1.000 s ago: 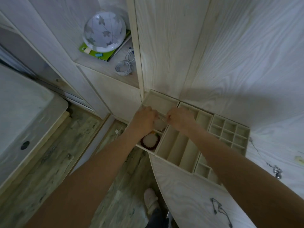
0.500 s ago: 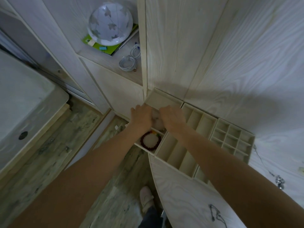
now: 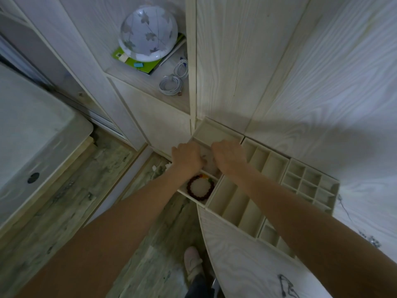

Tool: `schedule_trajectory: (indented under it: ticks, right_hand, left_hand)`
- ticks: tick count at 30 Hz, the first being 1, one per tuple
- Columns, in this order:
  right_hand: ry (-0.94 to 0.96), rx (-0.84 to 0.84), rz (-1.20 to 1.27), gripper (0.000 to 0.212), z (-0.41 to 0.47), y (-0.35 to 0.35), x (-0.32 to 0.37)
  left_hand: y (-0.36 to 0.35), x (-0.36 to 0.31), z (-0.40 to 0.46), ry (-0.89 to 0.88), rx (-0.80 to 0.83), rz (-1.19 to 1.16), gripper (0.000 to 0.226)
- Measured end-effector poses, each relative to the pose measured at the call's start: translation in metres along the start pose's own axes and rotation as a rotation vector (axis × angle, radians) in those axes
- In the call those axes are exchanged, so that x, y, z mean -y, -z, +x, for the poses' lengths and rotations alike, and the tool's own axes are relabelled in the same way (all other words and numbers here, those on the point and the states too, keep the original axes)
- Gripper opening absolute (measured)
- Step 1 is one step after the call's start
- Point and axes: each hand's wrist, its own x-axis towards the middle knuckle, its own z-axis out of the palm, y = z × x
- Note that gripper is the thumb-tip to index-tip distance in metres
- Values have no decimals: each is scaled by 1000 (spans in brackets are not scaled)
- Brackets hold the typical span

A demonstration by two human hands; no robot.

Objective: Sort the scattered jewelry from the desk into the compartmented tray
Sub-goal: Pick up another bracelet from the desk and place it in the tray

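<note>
Head view, looking down: both hands are brought together over the middle compartment at the left end of the tray [image 3: 266,166], which sits on a pale wood-grain worktop [image 3: 247,254] at its rounded corner. The left hand [image 3: 189,157] and right hand [image 3: 228,155] are seen from the back, knuckles up, fingers curled downward into the same compartment; whether anything is pinched in either grip cannot be told, since the fingertips are hidden and only a small dark fleck is seen between them. Just nearer the viewer, in the next compartment, a bracelet [image 3: 200,188] of dark red round beads with a few orange and green ones lies flat in a ring. The tray is made of cream, matte, felt-like walls: large squares at the left, long slots running toward the viewer in the middle, small square cells at the right. Remaining jewelry lies well apart, to the right of both hands, so the right hand is the nearer one: a thin chain [image 3: 343,208] beside the tray's right edge, a sparkly piece [image 3: 372,241] further along, and a dark wiry piece [image 3: 286,287] near the worktop's front edge. The next reach is judged to go rightward and back toward the viewer.
</note>
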Motion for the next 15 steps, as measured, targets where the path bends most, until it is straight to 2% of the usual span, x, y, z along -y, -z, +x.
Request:
schedule_trajectory:
  ticks: [4,6,8,12,15]
  right_hand:
    - [-17,-49,89,14,7,3,-16]
    - [-66,-36,218,16,5,0,-24]
    - [-40,34,270,16,-1,-6,-27]
    - [68,139,154,22,-11,-15,-20]
    - [80,153,62,22,-14,-17,-20]
  left_hand:
    - [2,-5,-10,-14,22,-41,39]
    - [2,-3,-12,-38,-51,-26,35]
    - [1,2,-14,-101,-138,-32,24]
    - [-3,11,-21,-258,-67,78,32]
    - [-8,12,-28,-279,-23,146,33]
